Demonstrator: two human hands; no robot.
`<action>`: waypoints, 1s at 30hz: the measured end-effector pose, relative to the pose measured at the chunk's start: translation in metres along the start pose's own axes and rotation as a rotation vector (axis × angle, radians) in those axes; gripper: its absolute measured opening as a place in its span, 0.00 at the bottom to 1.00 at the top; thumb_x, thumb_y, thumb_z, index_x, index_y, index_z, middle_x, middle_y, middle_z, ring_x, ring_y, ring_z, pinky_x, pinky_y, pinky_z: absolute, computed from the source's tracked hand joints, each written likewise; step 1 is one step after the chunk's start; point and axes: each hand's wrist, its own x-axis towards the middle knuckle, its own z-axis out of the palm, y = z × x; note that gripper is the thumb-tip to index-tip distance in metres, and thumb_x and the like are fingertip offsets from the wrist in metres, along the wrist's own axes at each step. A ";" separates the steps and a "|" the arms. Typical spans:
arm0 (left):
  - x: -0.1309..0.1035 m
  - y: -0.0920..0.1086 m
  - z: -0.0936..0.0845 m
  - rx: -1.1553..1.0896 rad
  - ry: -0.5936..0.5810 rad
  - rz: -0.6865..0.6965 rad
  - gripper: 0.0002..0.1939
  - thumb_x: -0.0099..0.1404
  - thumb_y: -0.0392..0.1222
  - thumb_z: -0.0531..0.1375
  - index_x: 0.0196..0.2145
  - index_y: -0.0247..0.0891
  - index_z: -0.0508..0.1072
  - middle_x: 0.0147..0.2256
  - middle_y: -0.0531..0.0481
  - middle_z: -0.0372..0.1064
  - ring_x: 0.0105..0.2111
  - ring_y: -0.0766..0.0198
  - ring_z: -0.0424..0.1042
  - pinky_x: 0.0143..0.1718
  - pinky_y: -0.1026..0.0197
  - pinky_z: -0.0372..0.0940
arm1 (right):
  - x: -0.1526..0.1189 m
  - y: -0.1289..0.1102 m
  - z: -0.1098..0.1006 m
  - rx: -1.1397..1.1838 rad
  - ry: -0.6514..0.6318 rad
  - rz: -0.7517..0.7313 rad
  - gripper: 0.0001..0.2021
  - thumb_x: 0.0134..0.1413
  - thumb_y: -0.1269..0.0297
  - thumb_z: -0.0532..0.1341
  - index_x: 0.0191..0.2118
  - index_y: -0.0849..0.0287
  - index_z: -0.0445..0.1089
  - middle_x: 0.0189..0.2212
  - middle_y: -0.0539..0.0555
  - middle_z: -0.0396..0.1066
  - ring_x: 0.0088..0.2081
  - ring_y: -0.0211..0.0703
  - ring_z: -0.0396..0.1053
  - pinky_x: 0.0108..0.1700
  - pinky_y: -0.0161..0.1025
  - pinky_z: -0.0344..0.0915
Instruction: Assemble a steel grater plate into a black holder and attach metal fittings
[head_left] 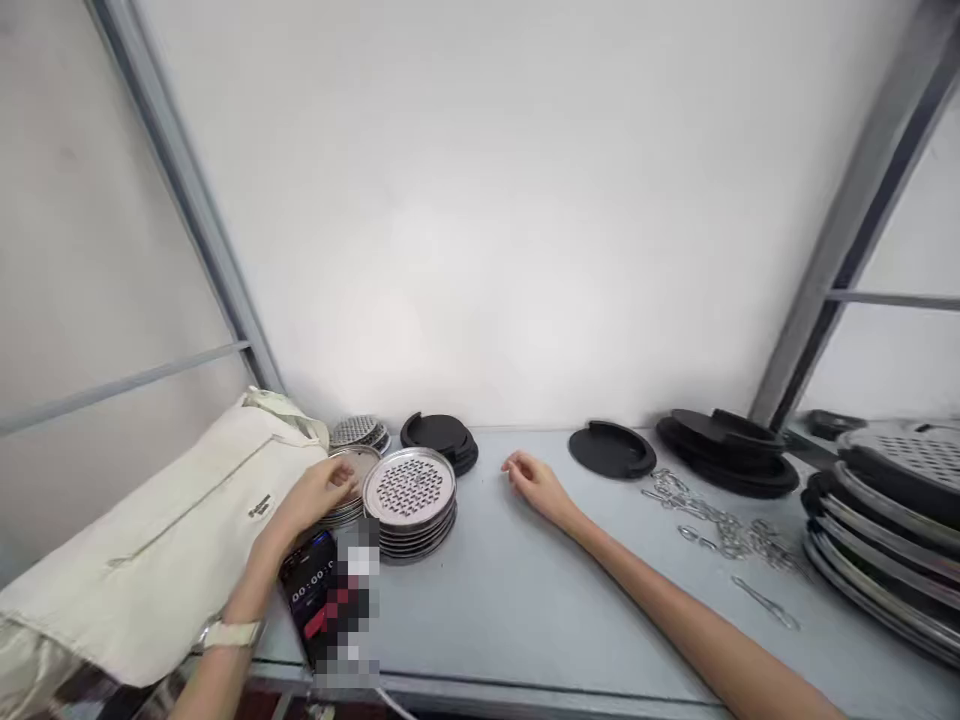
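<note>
My left hand (324,492) rests at the near-left side of a low stack of plain round metal discs (358,462), its fingers loosely bent and slightly apart. Nothing shows in its grip. Just right of it stands a stack of round metal grater discs (411,490), the top one full of raised holes. My right hand (538,488) lies on the grey table with its fingers curled together and no object visible in them. Behind the grater stack are round black plastic pieces (439,435) with raised rims. A single black round piece (611,450) lies right of my right hand.
A phone with a timer (311,585) lies by my left wrist, beside a cream bag (172,540). At right are stacked black pieces (727,450), loose metal clips (720,525) and a tall stack of discs (892,520). A white wall (465,220) stands behind the table.
</note>
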 end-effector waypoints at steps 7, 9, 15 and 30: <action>-0.020 0.003 -0.001 0.030 -0.128 0.103 0.11 0.57 0.47 0.55 0.31 0.37 0.70 0.31 0.48 0.69 0.32 0.59 0.68 0.37 0.58 0.63 | -0.003 -0.001 -0.007 -0.030 0.080 0.061 0.11 0.54 0.61 0.48 0.32 0.59 0.65 0.20 0.46 0.61 0.22 0.36 0.61 0.28 0.32 0.57; -0.020 0.006 -0.002 0.047 -0.126 0.101 0.11 0.58 0.46 0.54 0.31 0.37 0.70 0.30 0.48 0.69 0.32 0.59 0.68 0.37 0.58 0.63 | -0.004 -0.004 -0.006 -0.061 0.058 0.039 0.10 0.54 0.62 0.48 0.32 0.59 0.64 0.19 0.46 0.60 0.22 0.35 0.59 0.27 0.32 0.56; -0.017 0.013 -0.005 0.021 0.152 0.099 0.14 0.63 0.49 0.50 0.35 0.37 0.69 0.35 0.47 0.69 0.36 0.58 0.68 0.40 0.58 0.62 | -0.007 -0.012 -0.009 -0.198 0.017 -0.056 0.08 0.54 0.64 0.49 0.30 0.58 0.63 0.19 0.45 0.58 0.23 0.35 0.56 0.28 0.32 0.53; -0.032 0.219 0.061 0.201 0.120 0.793 0.10 0.64 0.28 0.49 0.39 0.37 0.65 0.34 0.48 0.64 0.37 0.60 0.64 0.46 0.54 0.59 | 0.006 -0.005 -0.052 -0.156 0.349 0.024 0.09 0.48 0.60 0.53 0.26 0.60 0.65 0.21 0.49 0.66 0.25 0.37 0.61 0.30 0.32 0.55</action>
